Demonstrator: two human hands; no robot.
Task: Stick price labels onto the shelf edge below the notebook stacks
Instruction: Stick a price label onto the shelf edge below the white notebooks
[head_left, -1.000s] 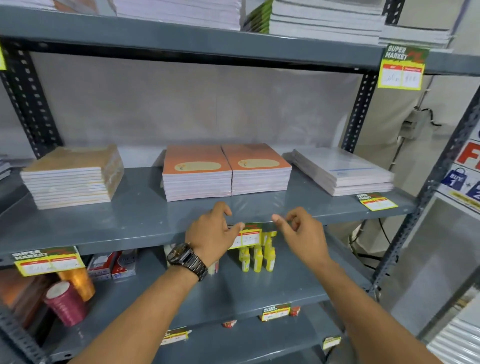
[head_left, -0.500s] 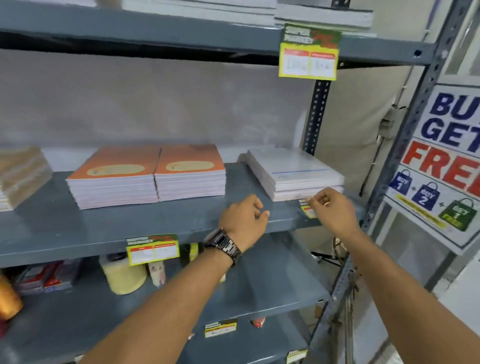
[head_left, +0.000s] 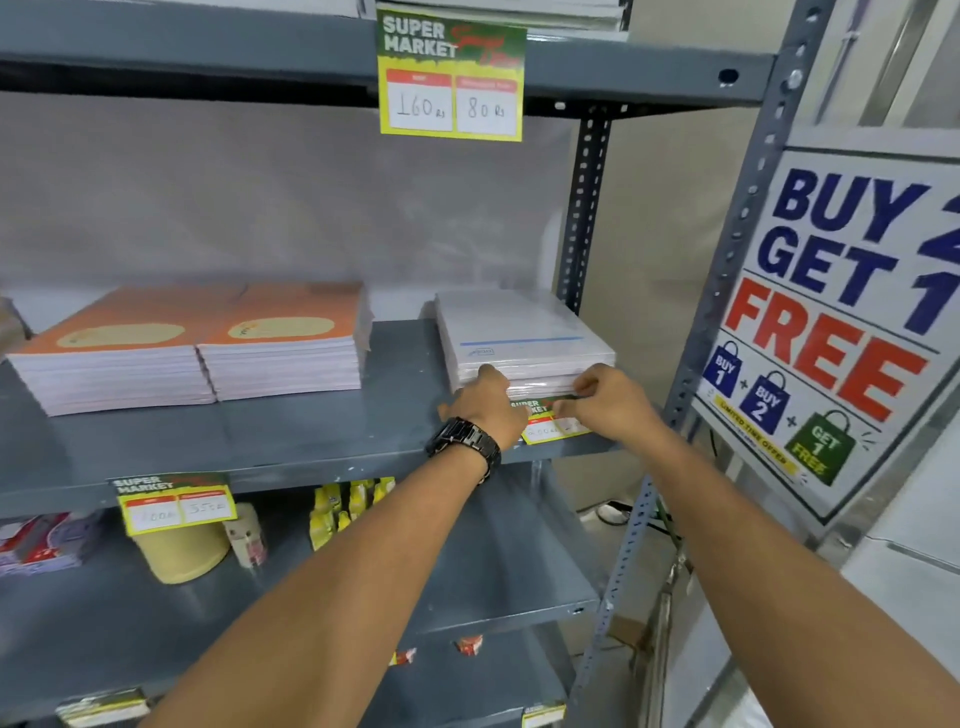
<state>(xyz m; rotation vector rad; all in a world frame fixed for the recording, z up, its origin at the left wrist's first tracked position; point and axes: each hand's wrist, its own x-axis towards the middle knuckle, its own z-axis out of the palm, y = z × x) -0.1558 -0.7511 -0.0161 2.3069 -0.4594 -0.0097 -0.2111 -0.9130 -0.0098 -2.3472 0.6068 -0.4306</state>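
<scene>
Where notebooks rest: grey shelf (head_left: 311, 441).

On the shelf (head_left: 311, 436) two notebook stacks (head_left: 197, 358) sit left, a wrapped stack (head_left: 519, 338) right. Before it lies a label (head_left: 545, 423), between my left hand (head_left: 483, 400) and right hand (head_left: 605, 400).

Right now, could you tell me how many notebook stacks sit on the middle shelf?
3 fully seen: two orange stacks side by side, left orange stack and right orange stack, and a white stack at the right. A sliver at the far-left edge may be another.
</scene>
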